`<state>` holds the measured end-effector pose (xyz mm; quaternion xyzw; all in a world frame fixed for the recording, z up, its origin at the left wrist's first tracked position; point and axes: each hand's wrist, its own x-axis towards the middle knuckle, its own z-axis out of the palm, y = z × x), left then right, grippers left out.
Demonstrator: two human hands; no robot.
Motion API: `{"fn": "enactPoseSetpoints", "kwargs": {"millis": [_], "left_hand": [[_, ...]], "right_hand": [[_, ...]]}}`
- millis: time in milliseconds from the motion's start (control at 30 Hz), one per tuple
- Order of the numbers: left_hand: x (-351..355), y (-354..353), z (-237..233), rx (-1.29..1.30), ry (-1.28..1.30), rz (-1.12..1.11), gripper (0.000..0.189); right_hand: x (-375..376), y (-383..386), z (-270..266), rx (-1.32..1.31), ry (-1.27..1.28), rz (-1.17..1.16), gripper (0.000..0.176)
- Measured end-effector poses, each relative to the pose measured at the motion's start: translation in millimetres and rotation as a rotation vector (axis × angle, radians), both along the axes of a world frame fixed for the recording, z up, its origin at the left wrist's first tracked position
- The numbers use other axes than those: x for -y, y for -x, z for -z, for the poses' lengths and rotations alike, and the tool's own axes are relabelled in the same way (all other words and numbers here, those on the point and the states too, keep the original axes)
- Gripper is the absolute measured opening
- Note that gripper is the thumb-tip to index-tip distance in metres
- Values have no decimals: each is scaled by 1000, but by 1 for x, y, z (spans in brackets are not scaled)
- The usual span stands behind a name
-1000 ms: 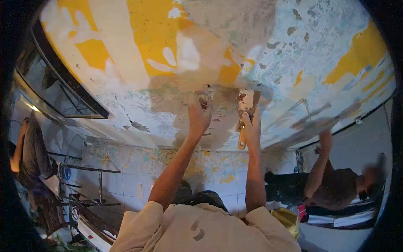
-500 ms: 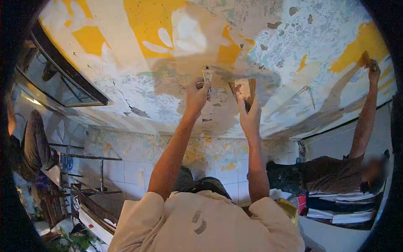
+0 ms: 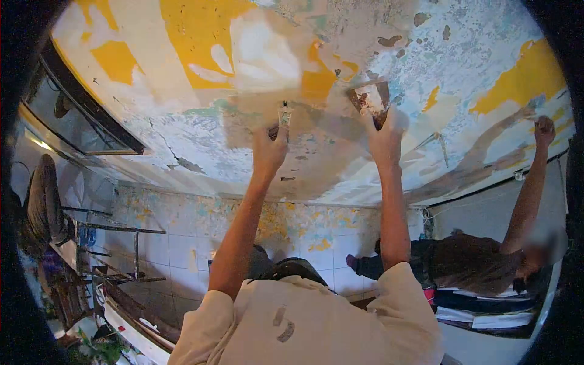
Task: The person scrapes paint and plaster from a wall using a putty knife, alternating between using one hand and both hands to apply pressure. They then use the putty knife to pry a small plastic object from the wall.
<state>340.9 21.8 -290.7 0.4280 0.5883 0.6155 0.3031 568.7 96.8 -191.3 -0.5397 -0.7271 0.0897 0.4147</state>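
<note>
A patchy wall [image 3: 213, 143] with peeling yellow, cream and pale blue paint stretches before me. My left hand [image 3: 268, 149] is closed round the handle of a narrow putty knife [image 3: 284, 115], its blade pointing up beside a beige filled patch. Further right and higher, my right hand [image 3: 385, 139] grips a wide putty knife [image 3: 378, 94] with whitish and rusty smears on its blade. That blade overlaps the wall at the edge of the beige patch and the flaking blue area.
At the right a co-worker [image 3: 480, 261] reaches a hand [image 3: 544, 129] to the wall. A dark-framed opening [image 3: 137, 146] is at upper left. Below it, a metal rack [image 3: 135, 252] stands near another person's leg [image 3: 45, 198]. Stacked papers [image 3: 486, 319] lie at lower right.
My right hand has moved up and to the right with the wide putty knife, which now tilts. My left hand appears slightly further left. The co-worker's hand is lower on the wall.
</note>
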Motion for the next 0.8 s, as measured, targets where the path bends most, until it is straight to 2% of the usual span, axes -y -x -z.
{"fn": "enactPoseSetpoints", "kwargs": {"millis": [233, 333, 433, 533, 567, 667, 700, 800], "left_hand": [[6, -9, -11, 52, 4, -62, 26], [0, -9, -10, 35, -42, -116, 27], [-4, -12, 3, -15, -60, -135, 30], [3, -16, -5, 19, -13, -146, 33], [3, -16, -5, 24, -40, -149, 34], [1, -13, -3, -16, -53, -143, 34], [0, -12, -2, -42, -43, -134, 34], [6, -12, -15, 30, 19, -90, 34]], "right_hand": [[-24, 3, -2, 22, -64, -90, 43], [-30, -12, -8, -42, 213, -46, 50], [-29, -4, -1, -10, -32, -60, 50], [-31, -2, 19, -332, 114, -183, 46], [-25, 4, 24, -354, 52, -50, 52], [-37, 20, 37, -333, 119, 102, 59], [-25, 39, 11, -620, 154, -42, 51], [-25, 57, -4, -214, -437, 86, 38]]}}
